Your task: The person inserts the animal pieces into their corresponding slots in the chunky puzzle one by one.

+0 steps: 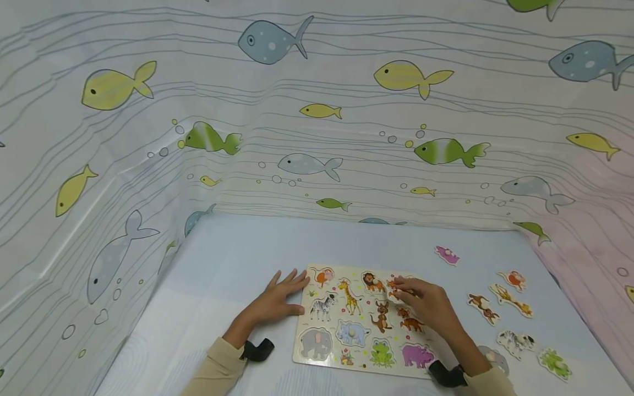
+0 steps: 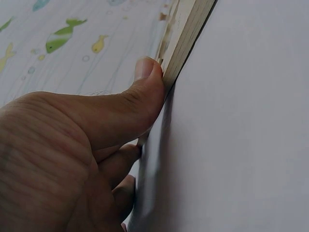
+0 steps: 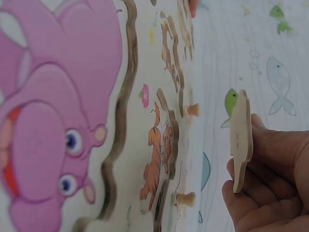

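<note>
right hand (image 1: 428, 303) pinches wooden piece (image 3: 242, 137) at fingertips, its flat side roughly parallel to the board (image 1: 364, 352) just below, not touching. left hand (image 1: 274, 298), fingers spread, touches board edge, farther from piece.

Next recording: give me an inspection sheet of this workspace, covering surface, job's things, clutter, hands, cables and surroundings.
Surface: pale tabletop.
Job's things: puzzle board lying flat, rhino piece on it; seven loose animal pieces to its right, one partly hidden by the right forearm.
Clutter: nothing seen.
Hands: left hand touches the board's left edge; right hand pinches a wooden piece over the board's right side.
Cables: nothing seen.
Surroundings: fish-patterned sheeting behind the table.
</note>
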The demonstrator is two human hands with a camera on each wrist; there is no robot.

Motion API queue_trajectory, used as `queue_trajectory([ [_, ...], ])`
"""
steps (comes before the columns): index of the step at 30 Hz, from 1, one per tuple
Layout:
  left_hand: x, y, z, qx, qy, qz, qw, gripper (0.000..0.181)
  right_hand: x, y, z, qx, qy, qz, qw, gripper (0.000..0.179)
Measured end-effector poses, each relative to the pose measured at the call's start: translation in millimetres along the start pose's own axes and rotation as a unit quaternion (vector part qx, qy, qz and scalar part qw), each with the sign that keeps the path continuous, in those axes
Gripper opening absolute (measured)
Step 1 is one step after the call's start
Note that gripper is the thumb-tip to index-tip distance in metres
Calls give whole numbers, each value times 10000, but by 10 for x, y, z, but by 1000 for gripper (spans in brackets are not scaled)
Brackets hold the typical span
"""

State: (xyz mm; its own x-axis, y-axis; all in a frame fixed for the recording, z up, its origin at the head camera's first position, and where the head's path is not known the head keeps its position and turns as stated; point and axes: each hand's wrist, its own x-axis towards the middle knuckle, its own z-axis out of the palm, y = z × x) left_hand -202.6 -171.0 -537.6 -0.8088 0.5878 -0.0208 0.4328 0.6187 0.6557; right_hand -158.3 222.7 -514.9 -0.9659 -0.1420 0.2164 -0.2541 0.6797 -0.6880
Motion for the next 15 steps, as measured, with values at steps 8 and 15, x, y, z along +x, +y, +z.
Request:
queue_trajectory([
  [8,-14,9,-8,-24,48,1,10000,80,-122,34,-54,196,65,-45,9998,14],
  [15,-12,13,-8,-46,25,80,10000,80,-199,72,-78,181,-50,239,9995,17],
])
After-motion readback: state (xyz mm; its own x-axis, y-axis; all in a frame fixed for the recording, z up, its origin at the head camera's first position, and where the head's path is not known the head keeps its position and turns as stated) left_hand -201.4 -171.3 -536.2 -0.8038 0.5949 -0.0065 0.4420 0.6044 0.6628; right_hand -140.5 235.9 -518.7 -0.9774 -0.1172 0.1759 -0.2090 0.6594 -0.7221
